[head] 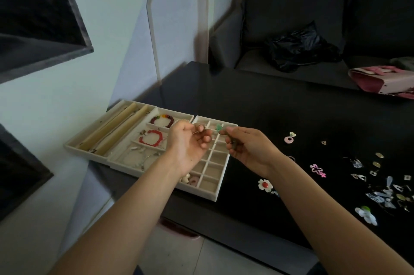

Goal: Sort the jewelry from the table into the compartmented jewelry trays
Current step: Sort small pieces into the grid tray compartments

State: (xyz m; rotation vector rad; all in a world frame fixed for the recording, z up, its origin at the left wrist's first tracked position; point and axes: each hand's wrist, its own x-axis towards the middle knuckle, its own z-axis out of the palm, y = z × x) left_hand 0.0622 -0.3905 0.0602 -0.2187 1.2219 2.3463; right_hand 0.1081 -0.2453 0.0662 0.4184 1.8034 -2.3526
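Jewelry [380, 187] lies scattered on the black desk [268, 106] at 3 to 4 o'clock: clear and silvery pieces in a loose heap, a pink flower [316, 169] near them, a white flower with a red centre [264, 185] just right of the trays, and a pink ring piece [289, 139] farther back.

Two beige trays sit touching at the desk's 9 o'clock edge. The left tray [94, 131] holds long rolls, a multicoloured bead bracelet [162, 120], a red bead bracelet [152, 138] and thin silvery chains. The grid tray [212, 194] has small square cells; a white piece and a pink piece lie in its nearest cells, partly hidden by the left forearm.

Both hands hang over the grid tray's far end. The left hand [188, 142], palm up, fingers curled, has its grip clamped on a small ring-like metal piece [199, 127]. The right hand [246, 144] pinches a small green earring [219, 127] at its fingertips, just beside the left hand's fingers.

A dark sofa [313, 5] at 12 o'clock carries a black bag [298, 48] and a pink bag [380, 79].
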